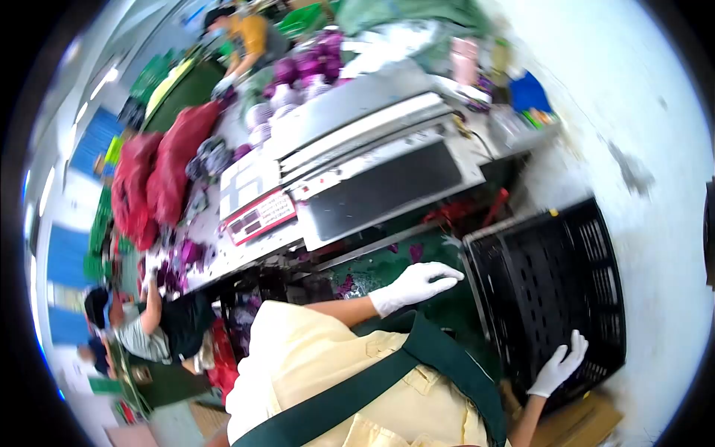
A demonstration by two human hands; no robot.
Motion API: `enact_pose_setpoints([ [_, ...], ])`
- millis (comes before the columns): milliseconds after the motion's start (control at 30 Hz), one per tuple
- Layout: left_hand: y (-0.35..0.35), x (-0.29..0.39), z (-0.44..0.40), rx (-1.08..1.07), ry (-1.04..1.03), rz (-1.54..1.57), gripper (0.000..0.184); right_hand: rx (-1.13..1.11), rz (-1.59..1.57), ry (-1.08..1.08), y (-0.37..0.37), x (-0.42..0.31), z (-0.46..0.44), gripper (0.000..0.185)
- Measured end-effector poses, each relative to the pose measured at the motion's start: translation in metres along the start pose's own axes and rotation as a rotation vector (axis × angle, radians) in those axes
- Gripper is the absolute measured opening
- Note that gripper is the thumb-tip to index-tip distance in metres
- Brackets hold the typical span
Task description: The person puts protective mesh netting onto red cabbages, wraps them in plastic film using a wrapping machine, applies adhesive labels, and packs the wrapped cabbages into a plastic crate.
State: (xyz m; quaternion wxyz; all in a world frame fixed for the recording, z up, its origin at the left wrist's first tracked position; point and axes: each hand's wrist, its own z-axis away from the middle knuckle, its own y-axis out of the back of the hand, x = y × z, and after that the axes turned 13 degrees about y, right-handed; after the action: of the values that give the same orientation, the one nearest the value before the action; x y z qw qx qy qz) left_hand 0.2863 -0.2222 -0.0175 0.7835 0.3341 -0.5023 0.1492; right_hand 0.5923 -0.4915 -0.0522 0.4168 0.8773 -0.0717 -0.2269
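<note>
My left hand [417, 287], in a white glove, hangs in front of the wearer's body, near the left rim of a black plastic crate [532, 276]. Its fingers point toward the crate, extended and slightly apart, with nothing in them. On the crate's lower right part, my right hand [558, 365], also white-gloved, is spread with its fingers apart and holds nothing. The crate stands tilted beside the wall and looks empty inside. Whether the right hand touches it, I cannot tell.
A metal wrapping machine [380, 179] sits on the worktable, with purple cabbages [309, 63] behind it. Red sacks [182, 160] lie farther left. One co-worker [141, 328] stands at the lower left, another [249, 37] at the top. Cardboard [577, 423] lies below the crate.
</note>
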Motion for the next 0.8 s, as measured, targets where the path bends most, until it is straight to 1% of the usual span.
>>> enact_pose_setpoints([
  [33,0.023,0.0,0.02,0.087,0.051,0.051,0.025,-0.005,-0.12,0.013,-0.016,-0.033,-0.014,0.036],
  [100,0.073,-0.012,0.046,0.334,0.007,0.14,0.024,-0.076,-0.412,-0.06,-0.058,-0.097,-0.045,0.034],
  [133,0.107,-0.014,0.058,0.448,-0.008,0.129,0.025,-0.108,-0.517,-0.101,-0.081,-0.128,-0.061,0.034],
  [167,0.141,-0.02,0.068,0.59,-0.039,0.098,0.025,-0.167,-0.631,-0.148,-0.111,-0.145,-0.073,0.037],
  [200,0.177,-0.043,0.071,0.755,-0.066,0.053,0.028,-0.168,-0.773,-0.225,-0.139,-0.167,-0.093,0.038],
  [233,0.218,-0.068,0.072,0.844,-0.082,0.205,0.031,-0.164,-0.91,-0.316,-0.167,-0.189,-0.109,0.04],
  [267,0.265,-0.077,0.078,0.877,-0.032,0.376,0.034,-0.176,-0.95,-0.376,-0.2,-0.199,-0.121,0.041],
  [300,0.311,-0.091,0.081,1.011,0.069,0.31,0.034,-0.188,-0.988,-0.436,-0.234,-0.204,-0.137,0.042],
  [333,0.362,-0.151,0.076,1.153,0.069,0.263,0.037,-0.186,-0.995,-0.524,-0.26,-0.211,-0.149,0.042],
  [367,0.419,-0.179,0.074,1.212,0.069,0.131,0.042,-0.155,-0.922,-0.506,-0.278,-0.226,-0.166,0.041],
  [400,0.471,-0.221,0.07,1.261,0.182,0.213,0.049,-0.079,-0.829,-0.354,-0.293,-0.242,-0.188,0.039],
  [433,0.521,-0.27,0.059,1.321,0.21,0.213,0.052,-0.006,-0.726,-0.202,-0.301,-0.255,-0.208,0.038],
  [467,0.564,-0.303,0.05,1.369,0.278,-0.006,0.053,-0.003,-0.693,-0.124,-0.299,-0.283,-0.231,0.036],
  [500,0.595,-0.315,0.047,1.302,0.438,0.006,0.063,-0.001,-0.659,-0.046,-0.294,-0.317,-0.256,0.035],
  [533,0.622,-0.329,0.036,1.248,0.544,0.025,0.07,-0.028,-0.644,0.015,-0.291,-0.358,-0.278,0.032],
  [567,0.645,-0.343,0.025,1.191,0.648,0.044,0.077,-0.03,-0.634,0.023,-0.294,-0.39,-0.297,0.032],
  [633,0.67,-0.393,-0.014,1.148,0.643,0.109,0.087,-0.253,-0.677,0.298,-0.306,-0.444,-0.33,0.031],
  [667,0.672,-0.4,-0.032,1.191,0.558,0.054,0.087,-0.308,-0.703,0.391,-0.312,-0.48,-0.347,0.031],
  [700,0.672,-0.384,-0.042,1.157,0.712,-0.111,0.077,-0.364,-0.728,0.483,-0.324,-0.517,-0.364,0.03],
  [767,0.657,-0.351,-0.064,1.503,0.356,-0.677,0.059,-0.698,-0.852,0.5,-0.363,-0.58,-0.398,0.031],
  [800,0.65,-0.34,-0.082,1.564,0.301,-0.469,0.041,-0.893,-1.018,0.321,-0.389,-0.61,-0.411,0.032],
])
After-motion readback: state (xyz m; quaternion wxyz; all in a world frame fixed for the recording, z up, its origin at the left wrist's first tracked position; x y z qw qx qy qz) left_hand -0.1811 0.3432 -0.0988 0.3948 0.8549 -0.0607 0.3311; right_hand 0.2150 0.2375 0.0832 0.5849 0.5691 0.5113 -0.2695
